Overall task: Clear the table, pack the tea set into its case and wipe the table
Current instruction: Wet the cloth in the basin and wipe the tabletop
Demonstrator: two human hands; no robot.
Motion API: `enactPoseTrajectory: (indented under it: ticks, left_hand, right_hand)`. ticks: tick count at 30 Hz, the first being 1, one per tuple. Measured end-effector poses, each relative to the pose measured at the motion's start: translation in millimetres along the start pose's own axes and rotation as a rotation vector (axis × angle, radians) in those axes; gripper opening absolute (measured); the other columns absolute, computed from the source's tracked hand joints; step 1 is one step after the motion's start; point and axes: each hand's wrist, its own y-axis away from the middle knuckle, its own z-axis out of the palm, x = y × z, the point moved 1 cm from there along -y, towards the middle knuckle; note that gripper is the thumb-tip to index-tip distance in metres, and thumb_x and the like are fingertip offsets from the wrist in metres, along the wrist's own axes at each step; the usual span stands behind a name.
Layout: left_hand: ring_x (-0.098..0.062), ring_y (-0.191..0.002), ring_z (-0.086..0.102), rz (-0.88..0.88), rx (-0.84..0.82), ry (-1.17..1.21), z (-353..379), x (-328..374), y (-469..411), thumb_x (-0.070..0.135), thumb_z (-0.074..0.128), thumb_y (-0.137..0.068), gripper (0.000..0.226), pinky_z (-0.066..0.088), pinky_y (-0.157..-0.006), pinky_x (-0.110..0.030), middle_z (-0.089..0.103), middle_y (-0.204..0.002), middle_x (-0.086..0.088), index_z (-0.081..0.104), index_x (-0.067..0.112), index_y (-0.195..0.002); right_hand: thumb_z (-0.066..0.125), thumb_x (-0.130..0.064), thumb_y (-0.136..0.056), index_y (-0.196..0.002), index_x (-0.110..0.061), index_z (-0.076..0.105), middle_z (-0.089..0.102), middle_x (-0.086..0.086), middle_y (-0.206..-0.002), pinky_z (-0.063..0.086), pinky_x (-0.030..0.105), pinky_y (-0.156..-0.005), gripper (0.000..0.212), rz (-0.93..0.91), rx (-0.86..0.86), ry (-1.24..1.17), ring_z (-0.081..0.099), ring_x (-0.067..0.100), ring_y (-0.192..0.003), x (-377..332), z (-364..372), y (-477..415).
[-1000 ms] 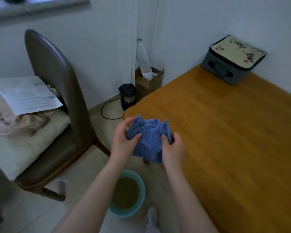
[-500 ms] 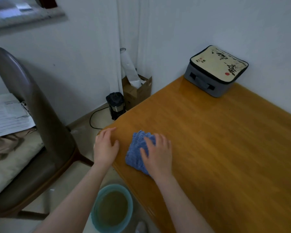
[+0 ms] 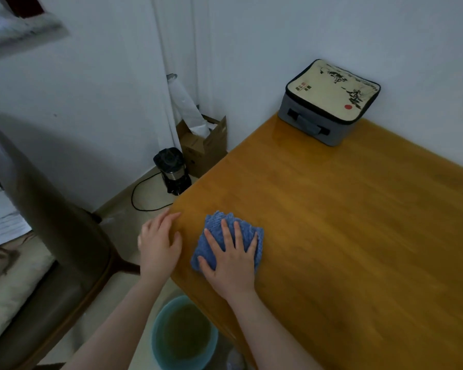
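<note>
Blue cloth (image 3: 215,218): knobbly terry weave, folded into a thick, roughly square pad, layers showing along the far edge, lying flat on the wooden bench (image 3: 345,222) close to its near left corner. Right hand (image 3: 230,265) laid palm-down over the pad, covering most of it; fingers (image 3: 239,236) straight and fanned apart, tips just short of the cloth's far edge, thumb out to the left over the pad's near corner; pressing down, curled round nothing. Left hand (image 3: 158,244) just beside the cloth yet apart from it, resting on the rounded corner of the bench, wrist out past the edge; fingers (image 3: 163,220) released, nearly straight and close together, tips on the wood, holding nothing. Bench top glossy, honey-orange. Tea set case (image 3: 329,102) at the far side of the bench, against the wall, well apart from the cloth: grey fabric sides, black piping, strap handle on the front face, cream lid closed, black ink brushwork and a red dot on it. On the floor below the near corner, between the two forearms, a teal basin (image 3: 156,343) of murky yellowish water. Farther off by the wall, a black appliance (image 3: 171,169) with a cord looping over the floor, and next to it an open cardboard box (image 3: 206,148) with a white roll (image 3: 187,108) sticking out. To the left, a dark brown chair (image 3: 64,222), blurred, pale cushion on the seat
</note>
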Motion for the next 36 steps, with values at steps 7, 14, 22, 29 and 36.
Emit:
enactPoseTrajectory:
  ticks: [7,14,22,29,36]
  left_hand:
    - [-0.027,-0.143,0.022,0.149,-0.126,-0.182,6,15,-34,0.031,0.053,-0.093,0.050,0.007,-0.118,-0.054,0.028,-0.155,0.000,0.040,0.035,-0.141]
    - [-0.026,-0.145,0.015,0.145,-0.175,-0.110,30,43,-72,0.037,0.049,-0.095,0.051,0.003,-0.118,-0.054,0.019,-0.158,0.000,0.033,0.035,-0.144]
    - [-0.023,-0.145,0.014,0.200,-0.154,-0.041,65,99,-127,0.039,0.047,-0.095,0.063,0.002,-0.119,-0.052,0.018,-0.158,-0.001,0.016,0.036,-0.150]
    - [-0.024,-0.147,0.008,0.266,-0.217,-0.092,97,133,-170,0.043,0.042,-0.096,0.062,-0.003,-0.118,-0.053,0.011,-0.160,0.000,0.011,0.040,-0.150]
    - [-0.025,-0.147,0.010,0.328,-0.202,-0.181,105,130,-189,0.044,0.035,-0.098,0.056,-0.007,-0.117,-0.055,0.012,-0.160,-0.002,0.019,0.035,-0.150]
  right_hand:
    - [0.030,-0.068,-0.090,-0.145,-0.039,0.042,0.031,0.002,-0.158,0.006,0.066,-0.111,0.063,0.204,0.059,-0.029,0.022,0.030,-0.147,4,-5,-33]
    - [0.012,-0.070,-0.089,-0.151,-0.044,0.022,0.011,-0.003,-0.163,-0.007,0.063,-0.114,0.069,0.260,0.078,-0.019,0.000,0.026,-0.150,50,-16,-89]
    - [0.023,-0.067,-0.095,-0.153,-0.045,0.012,-0.001,-0.006,-0.164,-0.010,0.059,-0.116,0.063,0.308,0.060,-0.006,-0.011,0.022,-0.150,132,-44,-190]
    - [0.024,-0.064,-0.095,-0.154,-0.041,0.013,0.001,-0.004,-0.164,-0.008,0.053,-0.118,0.064,0.292,0.066,0.008,-0.006,0.023,-0.150,168,-58,-271]
    - [0.023,-0.060,-0.097,-0.155,-0.037,0.012,0.002,-0.004,-0.164,-0.004,0.049,-0.120,0.063,0.270,0.053,0.011,-0.005,0.022,-0.150,176,-65,-312]
